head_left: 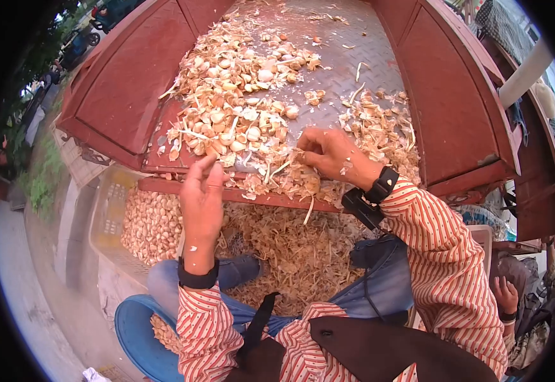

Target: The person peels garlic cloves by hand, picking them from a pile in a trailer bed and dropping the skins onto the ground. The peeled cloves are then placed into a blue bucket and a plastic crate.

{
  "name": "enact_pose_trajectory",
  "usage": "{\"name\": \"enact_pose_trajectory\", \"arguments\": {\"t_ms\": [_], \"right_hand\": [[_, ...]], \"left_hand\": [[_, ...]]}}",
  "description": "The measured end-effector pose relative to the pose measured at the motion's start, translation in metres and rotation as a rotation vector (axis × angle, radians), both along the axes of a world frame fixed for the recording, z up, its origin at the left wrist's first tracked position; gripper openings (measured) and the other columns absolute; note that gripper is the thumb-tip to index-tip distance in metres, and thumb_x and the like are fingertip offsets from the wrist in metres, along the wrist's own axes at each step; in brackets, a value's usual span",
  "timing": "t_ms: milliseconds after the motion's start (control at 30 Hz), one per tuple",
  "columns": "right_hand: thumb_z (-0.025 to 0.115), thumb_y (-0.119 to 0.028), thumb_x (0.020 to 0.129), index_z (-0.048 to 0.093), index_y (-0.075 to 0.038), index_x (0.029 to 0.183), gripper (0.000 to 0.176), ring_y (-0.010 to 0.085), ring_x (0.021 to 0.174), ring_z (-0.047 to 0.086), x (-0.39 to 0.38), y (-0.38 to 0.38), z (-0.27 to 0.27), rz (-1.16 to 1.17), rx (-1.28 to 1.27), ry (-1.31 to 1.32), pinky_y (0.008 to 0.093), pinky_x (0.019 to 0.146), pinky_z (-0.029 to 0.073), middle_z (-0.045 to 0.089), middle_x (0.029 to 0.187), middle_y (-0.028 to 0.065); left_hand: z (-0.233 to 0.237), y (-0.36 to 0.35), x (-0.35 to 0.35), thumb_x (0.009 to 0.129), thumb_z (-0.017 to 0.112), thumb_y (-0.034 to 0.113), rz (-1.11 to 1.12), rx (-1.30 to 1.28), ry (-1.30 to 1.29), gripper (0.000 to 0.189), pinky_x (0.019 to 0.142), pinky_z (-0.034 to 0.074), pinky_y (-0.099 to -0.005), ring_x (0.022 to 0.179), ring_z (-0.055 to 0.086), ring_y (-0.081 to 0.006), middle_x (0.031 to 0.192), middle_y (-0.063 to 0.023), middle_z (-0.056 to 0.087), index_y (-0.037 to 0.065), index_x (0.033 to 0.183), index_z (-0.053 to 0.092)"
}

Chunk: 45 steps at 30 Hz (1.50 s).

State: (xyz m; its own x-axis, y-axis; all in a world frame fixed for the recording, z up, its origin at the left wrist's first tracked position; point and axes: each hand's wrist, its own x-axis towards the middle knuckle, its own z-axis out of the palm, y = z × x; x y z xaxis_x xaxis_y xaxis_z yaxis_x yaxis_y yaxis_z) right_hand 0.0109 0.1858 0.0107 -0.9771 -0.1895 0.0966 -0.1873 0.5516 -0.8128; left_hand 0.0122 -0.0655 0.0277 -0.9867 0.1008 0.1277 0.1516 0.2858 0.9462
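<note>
A heap of garlic cloves [217,118] with loose skins and stalks covers the left side of the metal truck bed [328,63]. My left hand [202,200] is at the bed's front edge, thumb and fingertips drawn together by the nearest cloves. What lies between those tips, if anything, is too small to make out. To the right, my right hand [338,156] hovers low over the dry skins with its fingers curled in and touching. Its fingertips hide whatever they grip. Papery garlic skins [379,124] lie in a pile beyond the right hand.
Red side panels [131,83] flank the bed. Below the edge, a yellow crate [108,204] holds many peeled-looking cloves, and a husk pile [296,254] lies between the legs. A blue tub [131,325] with cloves stands lower left. Another person's hand [505,296] shows at right.
</note>
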Motion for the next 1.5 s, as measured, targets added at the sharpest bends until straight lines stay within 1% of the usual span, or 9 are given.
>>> {"name": "enact_pose_trajectory", "arguments": {"t_ms": [233,433,667,833,1000,1100,1200,1367,1500], "right_hand": [[0.051,-0.014,0.083,0.052,-0.002,0.091,0.015,0.0321,0.068,0.056,0.013,-0.020,-0.013,0.050,0.409,0.498,0.0411,0.054,0.042,0.053,0.072,0.0155],[0.045,-0.023,0.088,0.051,0.003,0.081,0.027,0.0361,0.063,0.051,0.012,-0.015,0.003,-0.073,-0.060,0.022,0.0410,0.058,0.039,0.050,0.067,0.0206],[0.044,-0.024,0.086,0.048,0.004,0.072,0.032,0.0309,0.059,0.049,0.003,-0.003,0.003,-0.089,-0.102,0.057,0.0376,0.055,0.038,0.052,0.064,0.0168],[0.042,-0.023,0.086,0.046,0.001,0.067,0.031,0.0145,0.052,0.042,-0.003,-0.004,0.005,-0.246,-0.313,-0.053,0.0296,0.050,0.034,0.045,0.056,0.0068],[0.041,-0.025,0.087,0.050,-0.001,0.070,0.032,0.0210,0.051,0.047,-0.021,0.022,0.007,-0.386,-0.170,0.059,0.0347,0.051,0.037,0.048,0.055,0.0076],[0.049,-0.022,0.083,0.057,-0.004,0.080,0.020,0.0322,0.063,0.056,-0.020,0.035,0.012,-0.404,0.641,0.148,0.0414,0.060,0.044,0.057,0.067,0.0130],[0.056,-0.018,0.082,0.057,-0.003,0.093,0.019,0.0324,0.077,0.058,-0.011,0.033,0.005,-0.270,0.929,0.567,0.0410,0.066,0.045,0.057,0.082,0.0141],[0.060,-0.019,0.078,0.056,-0.007,0.103,0.028,0.0352,0.081,0.057,-0.031,-0.012,0.010,-0.023,0.550,0.253,0.0435,0.070,0.046,0.057,0.090,0.0156],[0.057,-0.016,0.077,0.055,-0.006,0.100,0.025,0.0351,0.081,0.057,-0.054,-0.019,0.001,0.065,0.606,0.174,0.0439,0.069,0.046,0.058,0.085,0.0164]], "left_hand": [[-0.030,0.093,0.025,0.094,0.048,0.026,-0.258,0.463,-0.237,0.035,0.052,0.044,-0.0190,0.060,0.055,-0.0065,0.082,-0.0030,0.059,-0.003,0.113,0.051],[-0.032,0.095,0.020,0.093,0.049,0.018,-0.158,0.440,-0.142,0.025,0.051,0.044,-0.0178,0.058,0.054,-0.0045,0.080,-0.0008,0.060,-0.002,0.106,0.057],[-0.050,0.089,0.017,0.089,0.055,0.012,-0.227,0.311,-0.047,0.027,0.055,0.045,-0.0174,0.064,0.055,-0.0055,0.081,-0.0046,0.061,-0.005,0.110,0.054],[-0.020,0.084,0.020,0.085,0.059,0.009,-0.508,0.776,-0.564,0.042,0.048,0.038,-0.0152,0.061,0.056,-0.0067,0.079,-0.0068,0.061,-0.006,0.120,0.041],[-0.020,0.086,0.041,0.083,0.059,0.005,-0.594,0.894,-0.895,0.053,0.042,0.031,-0.0137,0.062,0.057,-0.0073,0.079,-0.0067,0.059,-0.005,0.127,0.033],[-0.003,0.056,0.050,0.083,0.061,0.007,-0.669,0.651,-0.837,0.062,0.041,0.030,-0.0152,0.055,0.053,-0.0053,0.073,-0.0070,0.060,-0.006,0.133,0.027],[0.012,0.019,0.043,0.083,0.061,0.008,-0.574,0.418,-0.713,0.064,0.042,0.031,-0.0162,0.049,0.045,-0.0037,0.068,-0.0055,0.060,-0.004,0.134,0.026],[0.035,-0.006,0.026,0.084,0.060,0.008,-0.459,0.282,-0.474,0.044,0.044,0.032,-0.0153,0.049,0.045,-0.0032,0.071,-0.0036,0.060,-0.003,0.123,0.045],[0.022,-0.092,-0.012,0.085,0.055,0.010,0.258,-0.362,0.060,0.030,0.070,0.047,-0.0280,0.078,0.058,-0.0147,0.086,-0.0085,0.062,-0.003,0.112,0.054]]}}
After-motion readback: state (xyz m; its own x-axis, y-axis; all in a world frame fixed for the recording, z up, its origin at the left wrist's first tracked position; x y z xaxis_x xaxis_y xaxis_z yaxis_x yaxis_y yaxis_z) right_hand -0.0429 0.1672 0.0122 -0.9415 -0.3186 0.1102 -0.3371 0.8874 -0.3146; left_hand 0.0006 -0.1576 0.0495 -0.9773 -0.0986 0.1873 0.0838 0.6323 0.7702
